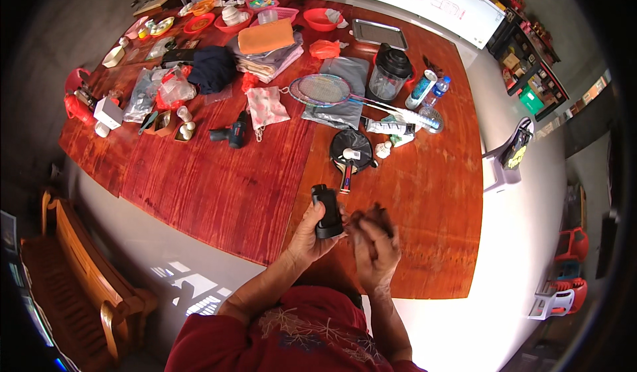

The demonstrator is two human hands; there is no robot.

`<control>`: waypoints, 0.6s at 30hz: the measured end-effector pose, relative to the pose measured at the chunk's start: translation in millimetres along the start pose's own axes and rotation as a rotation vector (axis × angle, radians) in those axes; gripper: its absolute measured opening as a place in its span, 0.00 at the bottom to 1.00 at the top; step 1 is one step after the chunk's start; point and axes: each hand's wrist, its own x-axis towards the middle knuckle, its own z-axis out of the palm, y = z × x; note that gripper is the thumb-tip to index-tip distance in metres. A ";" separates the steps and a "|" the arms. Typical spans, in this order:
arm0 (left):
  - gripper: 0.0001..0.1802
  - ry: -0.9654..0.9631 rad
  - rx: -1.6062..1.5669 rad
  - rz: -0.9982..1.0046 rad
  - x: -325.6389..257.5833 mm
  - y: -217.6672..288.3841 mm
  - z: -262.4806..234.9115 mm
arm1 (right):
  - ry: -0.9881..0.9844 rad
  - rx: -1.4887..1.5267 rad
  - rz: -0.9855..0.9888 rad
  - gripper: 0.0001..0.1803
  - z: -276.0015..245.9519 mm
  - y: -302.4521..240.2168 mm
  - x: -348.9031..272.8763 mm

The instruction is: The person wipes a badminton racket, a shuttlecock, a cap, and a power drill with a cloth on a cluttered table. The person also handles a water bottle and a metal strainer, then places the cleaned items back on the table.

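Note:
My left hand is closed around a black block-shaped device. The device has a narrower top end and a wider foot, and stands upright in the grip with my thumb on its side. Close by on the right is my right hand, its fingers bent and smeared by motion. Something dark shows at its fingertips, too blurred to name. Beyond both hands, a table tennis bat lies with its handle toward me on a round black cover. Farther left, a cordless drill lies on the table.
The wooden table carries two badminton rackets, a blender-like jug, water bottles, folded towels, plastic bags and several basins at the back. A wooden bench stands left, and chairs stand right.

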 end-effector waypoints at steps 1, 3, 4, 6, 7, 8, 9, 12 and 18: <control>0.32 -0.034 -0.078 -0.046 0.6 0.3 0.5 | 0.037 -0.034 0.011 0.16 2.0 -10.3 11.8; 0.30 0.099 0.019 -0.032 0.6 -3.0 8.5 | 0.000 -0.162 -0.048 0.16 6.3 -19.7 18.8; 0.30 0.163 0.066 -0.023 1.1 -4.0 12.6 | -0.081 -0.219 -0.107 0.17 10.1 -22.9 18.1; 0.33 0.128 0.038 -0.084 -0.6 3.8 15.4 | -0.117 -0.259 -0.197 0.18 8.2 -21.7 10.2; 0.34 0.152 -0.029 -0.067 1.7 5.5 11.9 | -0.173 -0.199 -0.152 0.18 5.0 -19.9 4.1; 0.34 0.176 -0.096 -0.050 5.2 7.3 8.9 | -0.229 -0.139 -0.107 0.17 -0.8 -16.5 -2.5; 0.34 0.151 -0.113 -0.038 6.0 11.2 10.1 | -0.286 -0.074 -0.058 0.16 -3.9 -12.0 -6.4; 0.34 0.125 -0.173 -0.016 9.9 19.6 15.7 | -0.057 -0.132 -0.099 0.15 -1.3 5.1 -5.0; 0.34 0.254 -0.342 -0.067 11.4 5.0 17.1 | 0.106 -0.106 -0.164 0.19 17.4 -11.8 13.3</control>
